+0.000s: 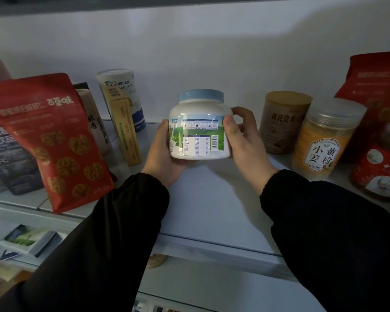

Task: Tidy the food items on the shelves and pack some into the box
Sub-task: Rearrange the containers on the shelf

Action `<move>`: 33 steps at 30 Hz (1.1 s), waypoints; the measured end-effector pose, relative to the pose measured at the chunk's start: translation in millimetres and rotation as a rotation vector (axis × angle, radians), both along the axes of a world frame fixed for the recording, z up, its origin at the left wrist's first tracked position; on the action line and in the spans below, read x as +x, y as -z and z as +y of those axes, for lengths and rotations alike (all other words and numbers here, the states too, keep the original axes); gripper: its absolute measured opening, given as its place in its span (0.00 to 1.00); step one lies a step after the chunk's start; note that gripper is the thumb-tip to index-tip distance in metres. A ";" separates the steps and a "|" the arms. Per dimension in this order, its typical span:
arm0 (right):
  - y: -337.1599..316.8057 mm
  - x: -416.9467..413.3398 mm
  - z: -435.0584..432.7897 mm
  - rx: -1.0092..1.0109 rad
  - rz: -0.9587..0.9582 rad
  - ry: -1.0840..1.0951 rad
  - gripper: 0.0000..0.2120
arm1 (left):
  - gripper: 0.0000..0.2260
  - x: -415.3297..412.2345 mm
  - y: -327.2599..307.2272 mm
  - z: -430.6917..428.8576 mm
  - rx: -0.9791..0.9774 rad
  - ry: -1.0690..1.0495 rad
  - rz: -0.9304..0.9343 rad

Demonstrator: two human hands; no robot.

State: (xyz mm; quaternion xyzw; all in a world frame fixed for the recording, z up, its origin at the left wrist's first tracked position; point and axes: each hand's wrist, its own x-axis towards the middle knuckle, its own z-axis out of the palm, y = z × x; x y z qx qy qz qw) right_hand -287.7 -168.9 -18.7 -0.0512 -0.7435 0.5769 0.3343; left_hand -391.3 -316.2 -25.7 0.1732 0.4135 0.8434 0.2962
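Our sleeves (104,239) framed the jar (199,129); we gripped it between left hand (162,154) and right hand (243,140), fingers (229,129) curled round it.

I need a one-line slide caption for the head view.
Left hand and right hand hold a blue-lidded white jar upright over the shelf, right of a red walnut pouch.

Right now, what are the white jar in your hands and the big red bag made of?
The white jar looks like glossy plastic: light glints off its smooth shoulder. Its blue lid seems matte plastic too. The red bag is probably soft plastic film, since it creases and leans.
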 end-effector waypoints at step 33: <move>-3.6 -16.6 11.2 -0.640 -0.058 -0.275 0.36 | 0.31 10.1 2.2 4.6 -0.073 0.058 0.189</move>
